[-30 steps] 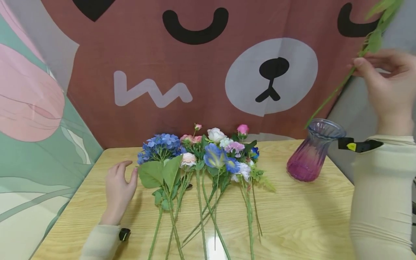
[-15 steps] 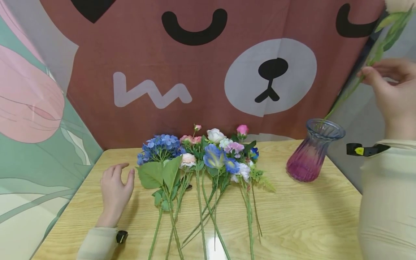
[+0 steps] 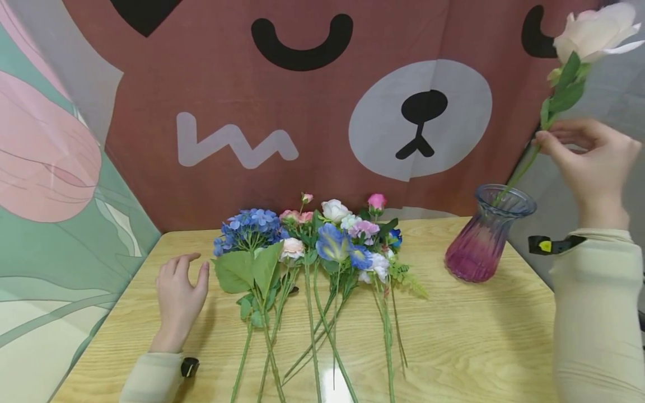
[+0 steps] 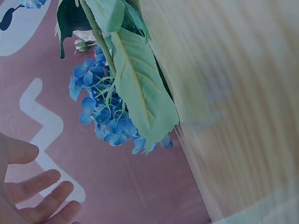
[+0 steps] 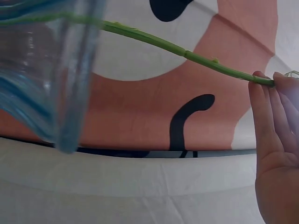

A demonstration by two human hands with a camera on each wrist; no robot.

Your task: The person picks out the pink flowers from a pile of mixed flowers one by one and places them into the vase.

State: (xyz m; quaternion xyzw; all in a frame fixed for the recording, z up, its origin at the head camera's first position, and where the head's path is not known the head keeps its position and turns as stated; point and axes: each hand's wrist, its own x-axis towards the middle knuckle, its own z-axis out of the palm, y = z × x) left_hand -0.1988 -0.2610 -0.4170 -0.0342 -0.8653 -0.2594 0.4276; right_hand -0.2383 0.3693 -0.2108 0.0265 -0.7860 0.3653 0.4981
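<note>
High on the right of the head view, my right hand (image 3: 594,159) pinches the green stem of a pale pink-white artificial rose (image 3: 594,34) between thumb and fingertips. The lower stem passes through the mouth of a ribbed glass vase (image 3: 476,246), blue at the rim and magenta below. In the right wrist view the stem (image 5: 187,53) runs from the fingertips into the vase's clear neck (image 5: 70,79). My left hand (image 3: 180,294) is at the table's left, fingers relaxed and holding nothing, beside a blue hydrangea (image 3: 249,226) with broad green leaves.
Several artificial flowers lie in a row across the wooden table (image 3: 453,347), including a blue-yellow iris (image 3: 330,242), a white rose (image 3: 335,209) and a pink bud (image 3: 376,201). Their stems point toward the front edge. Behind hangs a brown bear-print cloth (image 3: 227,84).
The rose's stem end has gone from beside the vase rim into its mouth. My right hand has come lower, bringing the bloom into view. The left hand shifted slightly left, then stayed still.
</note>
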